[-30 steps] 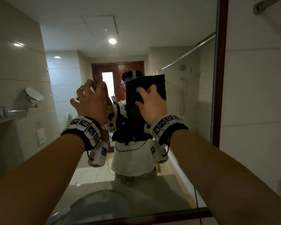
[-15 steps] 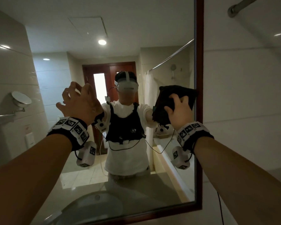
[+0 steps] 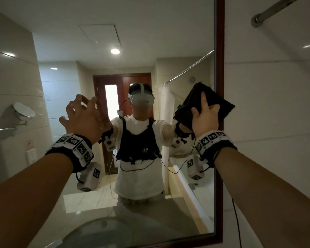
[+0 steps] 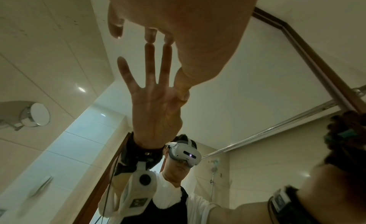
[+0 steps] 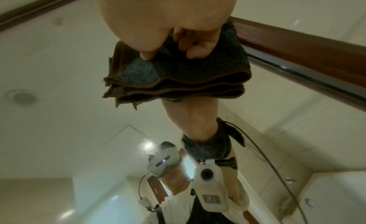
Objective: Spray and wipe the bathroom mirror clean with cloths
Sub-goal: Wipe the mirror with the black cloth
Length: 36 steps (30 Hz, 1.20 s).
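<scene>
The wall mirror (image 3: pixel 150 42) in its dark wooden frame (image 3: pixel 219 51) fills the head view. My right hand (image 3: pixel 205 117) grips a folded dark cloth (image 3: pixel 224 107) and holds it against the glass at the right edge, with the cloth lapping over the frame. In the right wrist view my thumb and curled fingers dig into the cloth (image 5: pixel 178 74) beside the frame (image 5: pixel 297 44). My left hand (image 3: pixel 86 117) is empty, held up at mid-left; its spread fingertips (image 4: pixel 150 35) touch the glass. No spray bottle is in view.
A tiled wall (image 3: pixel 276 122) runs right of the frame, with a metal rail (image 3: pixel 276 9) above. A round shaving mirror (image 3: pixel 23 110) shows at the left. A sink basin (image 3: pixel 100 233) lies below the hands.
My right hand has slid the cloth rightward across the glass, from the middle to the frame's right edge. The left hand has stayed on the glass.
</scene>
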Each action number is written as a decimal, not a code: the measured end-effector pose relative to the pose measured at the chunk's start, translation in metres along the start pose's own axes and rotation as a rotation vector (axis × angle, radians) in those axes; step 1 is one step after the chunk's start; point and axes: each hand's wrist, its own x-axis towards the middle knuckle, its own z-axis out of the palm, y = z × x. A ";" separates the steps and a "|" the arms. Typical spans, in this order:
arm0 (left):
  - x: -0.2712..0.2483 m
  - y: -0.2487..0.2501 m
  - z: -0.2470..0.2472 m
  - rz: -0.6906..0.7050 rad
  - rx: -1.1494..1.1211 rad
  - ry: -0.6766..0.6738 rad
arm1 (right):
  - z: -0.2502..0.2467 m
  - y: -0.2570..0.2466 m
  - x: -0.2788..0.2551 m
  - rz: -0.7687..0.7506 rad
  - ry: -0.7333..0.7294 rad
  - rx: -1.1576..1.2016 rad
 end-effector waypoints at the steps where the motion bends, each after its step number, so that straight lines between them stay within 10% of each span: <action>1: 0.000 0.000 0.000 0.002 -0.003 0.001 | 0.002 -0.003 0.003 0.007 0.010 0.002; 8: 0.001 -0.001 0.002 0.038 -0.017 0.027 | 0.008 -0.038 0.018 -0.006 -0.007 0.007; 18: 0.002 -0.007 0.002 0.071 -0.014 0.000 | 0.075 -0.152 -0.055 -0.590 -0.281 -0.249; 23: 0.002 -0.007 0.003 0.061 -0.018 -0.011 | 0.084 -0.153 -0.061 -0.629 -0.289 -0.254; 36: 0.001 -0.001 0.000 0.035 0.013 -0.020 | -0.004 -0.029 0.017 -0.107 -0.110 -0.043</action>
